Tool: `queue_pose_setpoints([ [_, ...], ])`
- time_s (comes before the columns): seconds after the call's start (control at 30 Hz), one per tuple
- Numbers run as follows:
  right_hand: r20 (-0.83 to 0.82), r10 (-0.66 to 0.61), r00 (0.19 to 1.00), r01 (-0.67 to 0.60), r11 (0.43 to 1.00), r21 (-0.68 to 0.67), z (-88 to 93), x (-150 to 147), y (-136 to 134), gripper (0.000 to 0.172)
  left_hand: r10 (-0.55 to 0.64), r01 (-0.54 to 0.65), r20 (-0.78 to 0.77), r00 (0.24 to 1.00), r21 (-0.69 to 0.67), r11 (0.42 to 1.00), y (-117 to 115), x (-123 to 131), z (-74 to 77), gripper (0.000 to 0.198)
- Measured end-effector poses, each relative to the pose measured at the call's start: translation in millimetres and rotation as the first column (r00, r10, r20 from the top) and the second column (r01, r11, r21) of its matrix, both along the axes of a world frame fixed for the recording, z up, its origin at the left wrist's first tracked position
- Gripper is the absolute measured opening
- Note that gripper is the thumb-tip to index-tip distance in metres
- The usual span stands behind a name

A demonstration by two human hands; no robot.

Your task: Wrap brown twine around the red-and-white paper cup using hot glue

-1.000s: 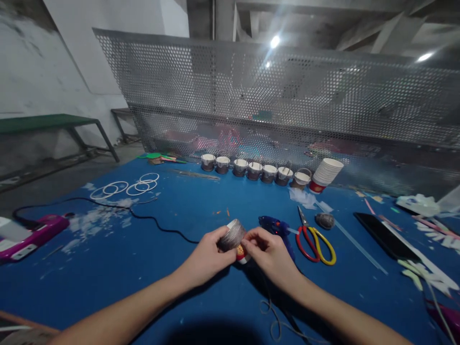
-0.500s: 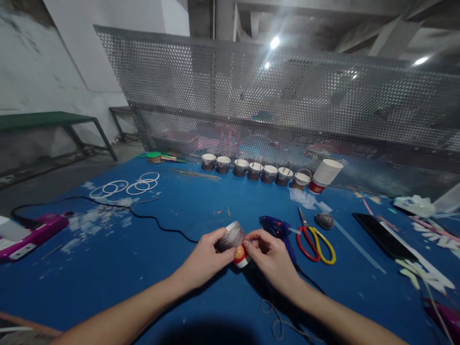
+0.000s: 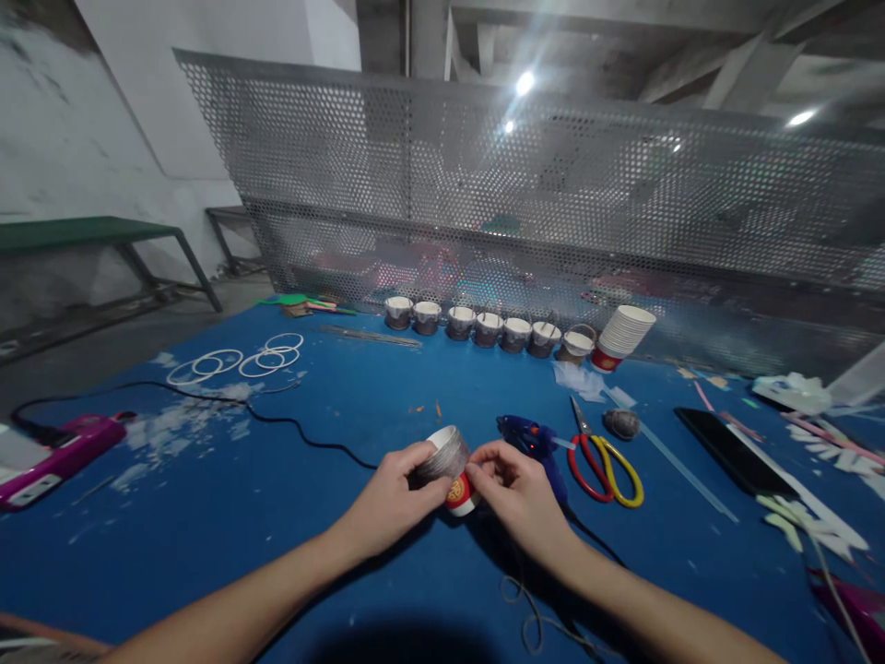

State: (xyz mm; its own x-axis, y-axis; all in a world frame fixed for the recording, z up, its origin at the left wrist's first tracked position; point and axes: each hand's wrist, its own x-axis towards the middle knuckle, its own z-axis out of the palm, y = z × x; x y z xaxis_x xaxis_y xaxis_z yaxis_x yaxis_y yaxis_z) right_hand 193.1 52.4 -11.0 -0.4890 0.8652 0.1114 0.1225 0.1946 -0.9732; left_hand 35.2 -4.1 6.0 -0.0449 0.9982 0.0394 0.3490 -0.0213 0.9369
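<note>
Both hands meet over the blue table (image 3: 290, 516) at the centre. My left hand (image 3: 391, 503) is closed around a small paper cup (image 3: 449, 466) lying on its side; grey string is wound round its upper part, and its red-and-white base shows below. My right hand (image 3: 518, 493) is closed too, its fingertips pinched at the cup's side on what looks like the thin string. Loose grey string (image 3: 525, 613) trails on the table below my right wrist.
A blue glue gun (image 3: 532, 438) and red-and-yellow scissors (image 3: 605, 461) lie just right of my hands. A row of wrapped cups (image 3: 484, 327) and a stack of paper cups (image 3: 622, 337) line the perforated metal screen. Black phone (image 3: 723, 447), white rings (image 3: 239, 360), black cable (image 3: 290, 424), pink device (image 3: 48, 452).
The cup has turned slightly in my hands, so more of its red-and-white base shows. The hands stay in the same spot.
</note>
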Motion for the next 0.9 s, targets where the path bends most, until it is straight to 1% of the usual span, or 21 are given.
queue_pose_setpoints([
  [0.27, -0.03, -0.017, 0.999, 0.017, 1.0, -0.011, -0.7, 0.9, -0.3, 0.027, -0.008, 0.01, -0.052, 0.999, 0.043, 0.999, -0.5, -4.7, -3.8, 0.018],
  [0.43, -0.035, -0.015, 0.999, 0.013, 0.999, -0.036, -1.0, 1.8, -0.9, 0.027, -0.012, 0.018, -0.074, 0.997, 0.081, 0.997, 1.3, -7.0, -3.8, 0.02],
  [0.63, -0.034, -0.008, 0.999, 0.007, 0.999, -0.037, -2.6, 2.4, -0.3, 0.029, -0.023, 0.031, -0.069, 0.997, 0.118, 0.993, 2.0, -9.1, -6.7, 0.021],
  [0.77, -0.044, -0.009, 0.999, 0.007, 0.999, -0.037, -3.2, 2.0, -0.2, 0.029, -0.052, 0.06, -0.065, 0.997, 0.132, 0.989, 2.8, -11.8, -8.6, 0.023],
  [0.9, -0.058, -0.01, 0.998, 0.005, 0.997, -0.071, -1.0, 1.5, -0.6, 0.027, -0.079, 0.083, -0.03, 0.996, 0.148, 0.985, 2.9, -13.5, -8.4, 0.027],
])
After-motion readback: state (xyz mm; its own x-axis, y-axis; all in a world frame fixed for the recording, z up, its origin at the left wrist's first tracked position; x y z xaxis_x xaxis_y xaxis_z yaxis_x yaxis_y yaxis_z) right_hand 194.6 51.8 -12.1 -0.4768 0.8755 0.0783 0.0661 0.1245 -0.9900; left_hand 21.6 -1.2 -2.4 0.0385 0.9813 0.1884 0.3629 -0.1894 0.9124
